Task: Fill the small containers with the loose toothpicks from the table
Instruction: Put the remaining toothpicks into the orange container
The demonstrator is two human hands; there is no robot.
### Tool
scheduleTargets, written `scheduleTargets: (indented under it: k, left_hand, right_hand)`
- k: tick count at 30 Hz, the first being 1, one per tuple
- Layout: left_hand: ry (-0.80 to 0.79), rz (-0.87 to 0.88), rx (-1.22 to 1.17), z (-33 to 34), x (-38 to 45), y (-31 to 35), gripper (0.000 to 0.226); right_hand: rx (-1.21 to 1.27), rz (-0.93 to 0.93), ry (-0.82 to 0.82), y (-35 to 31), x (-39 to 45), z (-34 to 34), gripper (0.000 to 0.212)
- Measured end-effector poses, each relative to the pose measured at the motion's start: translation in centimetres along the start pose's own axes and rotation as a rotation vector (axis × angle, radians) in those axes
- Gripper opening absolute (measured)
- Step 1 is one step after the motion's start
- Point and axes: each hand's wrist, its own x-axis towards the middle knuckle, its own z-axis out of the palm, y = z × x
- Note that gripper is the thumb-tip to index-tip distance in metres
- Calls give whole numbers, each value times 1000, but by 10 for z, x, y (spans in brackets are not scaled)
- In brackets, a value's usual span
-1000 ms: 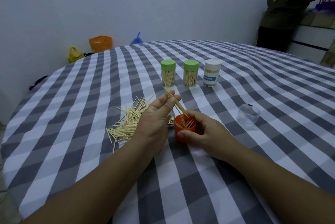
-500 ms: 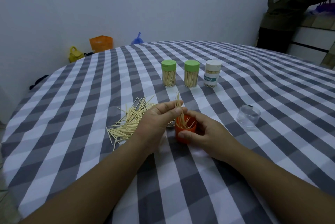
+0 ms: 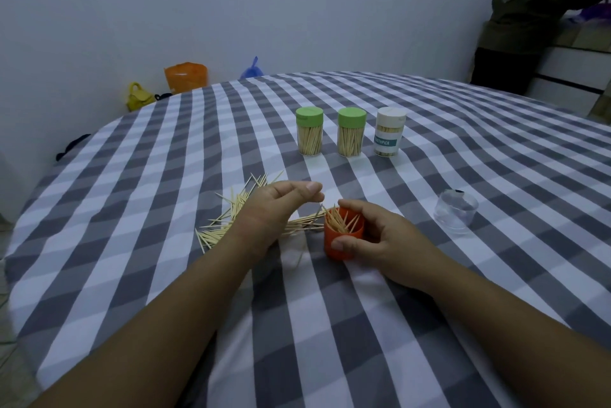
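Head view shows me two bare arms over a table [image 3: 463,149] with a grey and white checked cloth. My right hand [image 3: 380,239] is wrapped around a small orange cup [image 3: 342,244], thumb in front and fingers behind, so it stands upright. Some toothpicks already stick out of its top, leaning every way.

My left hand [image 3: 281,206] floats just left of the cup, above the loose toothpicks [image 3: 231,222]. Its fingers are loosely bent with the thumb close to them. I see nothing held in it.

The loose toothpicks lie in a messy pile on the cloth, partly hidden under my left hand and reaching right up to the cup.

I think these sticks are very light, thin and stiff, with sharp tips. They should snap if I squeeze hard, and they will roll or slide away if I push them. I would pinch a little bunch near the middle, line them up side by side, then drop them in tips down. The cup looks light too and could tip over, so I would keep my right hand on it.

Farther back stand two green-lid jars [image 3: 309,136] and a white-lid jar [image 3: 390,136], all shut and full. A clear cup [image 3: 456,214] sits off to the right, well apart.
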Motion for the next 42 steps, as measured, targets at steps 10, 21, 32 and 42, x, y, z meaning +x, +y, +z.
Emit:
scheduleTargets:
  k: [10,21,32,42]
  left_hand:
    - [-142,86,842,4,6,-13,40]
    - [-341,45,746,5,6,-9,66]
    - [-293,241,1053,17,11,-9,38]
    - [-216,282,1319,10,11,-6,28]
  right_hand:
    - [-15,35,-33,0,-1,-11,65]
    - [-16,80,-50,4,-2,-22,70]
    - [11,114,-61,6,-3,-35,68]
    - [5,118,-40,5,-5,-31,78]
